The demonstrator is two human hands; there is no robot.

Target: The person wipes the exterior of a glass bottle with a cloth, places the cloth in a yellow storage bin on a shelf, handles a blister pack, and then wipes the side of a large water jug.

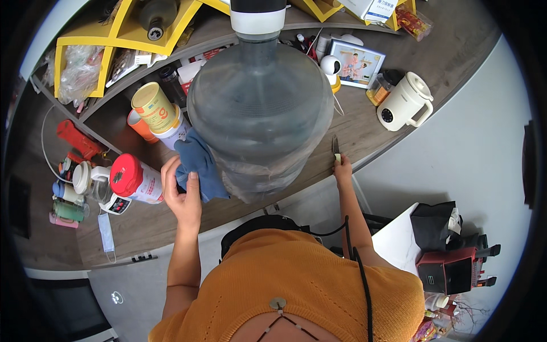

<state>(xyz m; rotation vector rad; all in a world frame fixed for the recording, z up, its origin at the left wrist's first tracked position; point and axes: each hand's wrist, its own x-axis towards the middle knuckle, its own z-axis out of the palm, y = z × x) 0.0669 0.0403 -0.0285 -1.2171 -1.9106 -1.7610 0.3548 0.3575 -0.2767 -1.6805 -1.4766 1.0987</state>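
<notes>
A large clear water-cooler bottle (259, 108) stands on the wooden counter in front of me, with a white and black piece (258, 21) over its neck. My left hand (181, 185) is closed on a blue cloth (200, 162), which lies against the bottle's lower left side. To the right of the bottle, my right hand (342, 169) grips the pale handle of a small knife (335, 147), its blade pointing away from me over the counter. The fingers of that hand are partly hidden.
Left of the cloth stand a red-lidded tub (128, 175), stacked cans (154, 108) and a glass kettle (101, 191). At the right are a cream electric kettle (405, 101), a jar (383, 88), a picture frame (357, 64) and a small white camera (330, 65). Yellow shelves (117, 34) line the back.
</notes>
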